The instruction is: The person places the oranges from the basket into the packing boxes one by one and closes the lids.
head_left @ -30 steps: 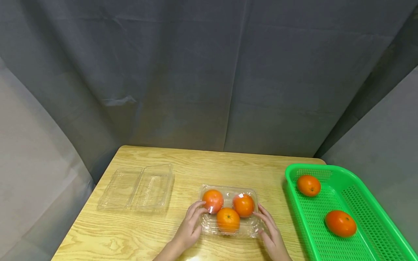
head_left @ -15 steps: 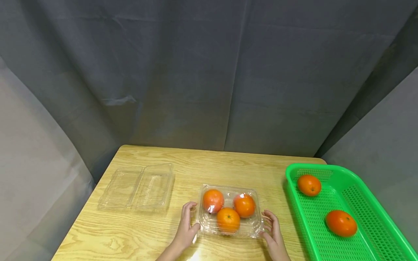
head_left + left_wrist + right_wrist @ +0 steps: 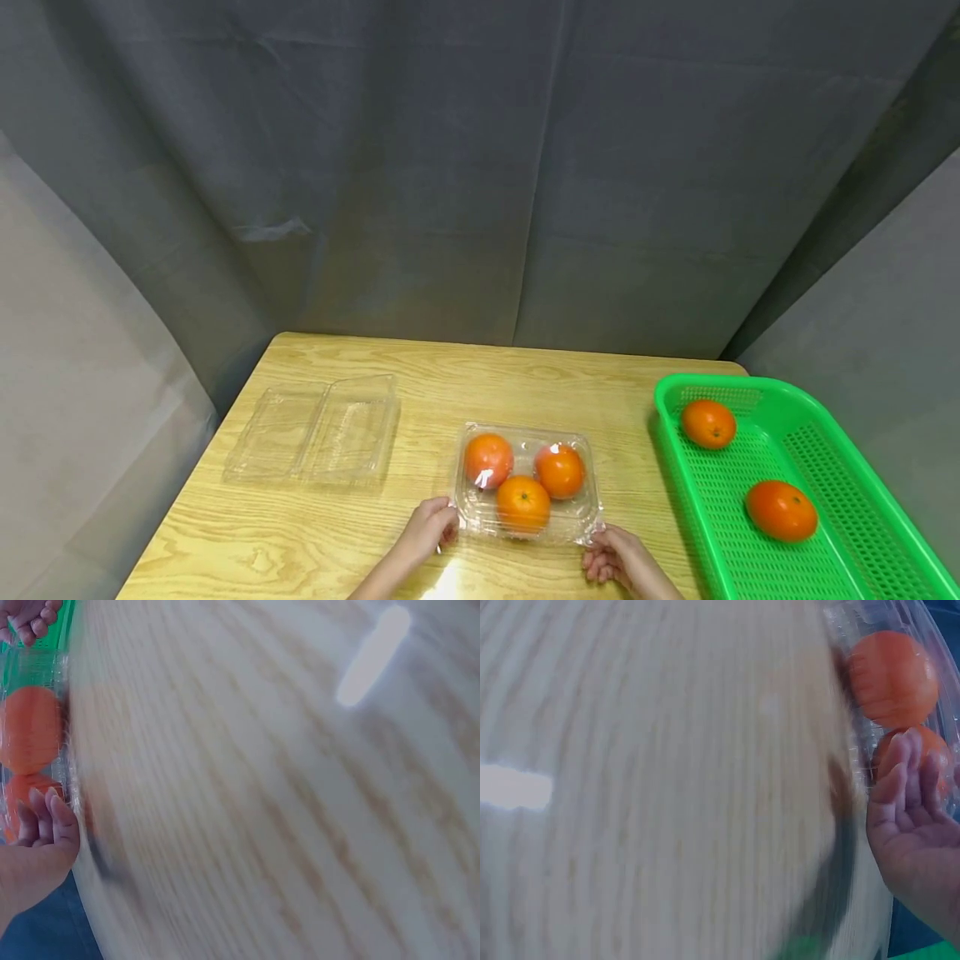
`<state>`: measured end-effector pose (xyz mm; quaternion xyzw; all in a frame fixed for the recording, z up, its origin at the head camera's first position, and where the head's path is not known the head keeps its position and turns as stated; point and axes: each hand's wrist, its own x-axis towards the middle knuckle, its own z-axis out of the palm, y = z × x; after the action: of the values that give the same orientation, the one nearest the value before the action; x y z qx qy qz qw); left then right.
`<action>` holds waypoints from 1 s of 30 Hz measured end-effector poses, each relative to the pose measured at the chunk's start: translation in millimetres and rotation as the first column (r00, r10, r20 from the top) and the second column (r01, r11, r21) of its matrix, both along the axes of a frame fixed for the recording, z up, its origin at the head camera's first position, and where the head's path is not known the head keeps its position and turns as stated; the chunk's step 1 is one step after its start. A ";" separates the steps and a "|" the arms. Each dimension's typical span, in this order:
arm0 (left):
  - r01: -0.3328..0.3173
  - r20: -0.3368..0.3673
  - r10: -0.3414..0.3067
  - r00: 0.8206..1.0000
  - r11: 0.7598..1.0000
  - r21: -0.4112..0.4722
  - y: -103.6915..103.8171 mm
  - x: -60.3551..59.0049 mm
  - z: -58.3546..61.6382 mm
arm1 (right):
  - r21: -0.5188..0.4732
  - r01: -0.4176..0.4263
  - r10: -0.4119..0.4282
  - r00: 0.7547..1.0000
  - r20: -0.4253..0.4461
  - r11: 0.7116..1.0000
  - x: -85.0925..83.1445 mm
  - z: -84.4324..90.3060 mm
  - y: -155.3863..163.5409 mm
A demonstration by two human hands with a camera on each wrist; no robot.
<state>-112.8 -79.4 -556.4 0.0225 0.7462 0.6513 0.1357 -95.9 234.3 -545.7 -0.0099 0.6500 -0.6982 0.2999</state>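
In the head view, a clear plastic clamshell box (image 3: 573,518) lies on the wooden table with its lid down over three oranges (image 3: 523,505). My left hand (image 3: 429,528) is at its front left corner, fingers curled in and pinching the rim. At the front right corner my right hand (image 3: 622,560) pinches the edge, its other fingers bent below. In the left wrist view, the fingers of the left hand (image 3: 49,832) bend beside the box's side wall. The right wrist view has the right hand (image 3: 919,825) overlapping an orange (image 3: 894,679) behind the plastic.
An empty clear clamshell box (image 3: 348,433) stands unfolded on the left of the table (image 3: 480,379). To the right is a green basket (image 3: 690,492) with two oranges (image 3: 782,511) inside. A dark grey curtain (image 3: 420,183) hangs behind the table.
Both hands have slid from the box's sides toward the near edge, down to its front corners, and their fingers have curled. The box and the oranges have stayed in place.
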 end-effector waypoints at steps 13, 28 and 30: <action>0.072 0.113 -0.087 0.990 0.989 0.129 -2.8 2.9 17.8 | -0.135 -0.023 0.027 0.999 0.027 0.991 -0.7 -0.2 4.6; 0.108 0.126 -0.127 0.984 0.983 0.151 -7.9 -1.5 3.8 | -0.142 -0.044 0.047 0.999 0.019 0.989 -1.7 1.9 8.5; 0.107 0.126 -0.127 0.984 0.982 0.154 -8.3 -2.1 1.3 | -0.142 -0.041 0.045 0.999 0.020 0.989 -1.5 2.0 8.5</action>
<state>-114.9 -87.8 -555.1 0.0322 0.6827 0.6954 0.2221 -97.4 242.8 -543.6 -0.0370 0.5948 -0.7361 0.3210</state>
